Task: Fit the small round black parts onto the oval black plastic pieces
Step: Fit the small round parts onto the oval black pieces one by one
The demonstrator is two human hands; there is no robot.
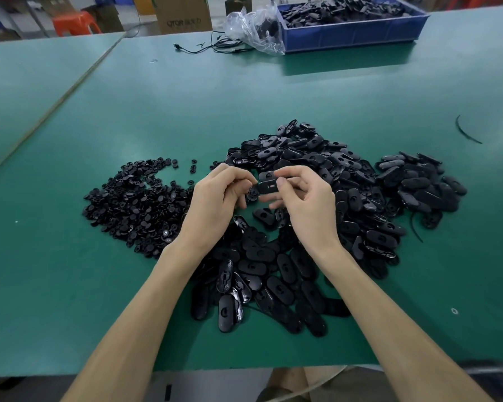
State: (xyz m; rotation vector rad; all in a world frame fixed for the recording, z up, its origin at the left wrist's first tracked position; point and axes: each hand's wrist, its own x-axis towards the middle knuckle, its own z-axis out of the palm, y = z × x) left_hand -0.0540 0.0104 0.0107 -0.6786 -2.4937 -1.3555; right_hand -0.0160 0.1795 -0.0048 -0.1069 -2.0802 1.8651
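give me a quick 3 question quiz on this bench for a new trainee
1. Pick one: the right hand pinches A a screwdriver, B an oval piece, C a cup.
2. True or false: the blue bin at the far edge of the table is empty.
3. Fill in: the left hand holds a small round part; the pile of these lies on the ___ hand's side.
Key: 1 B. 2 false, it holds black parts. 3 left.
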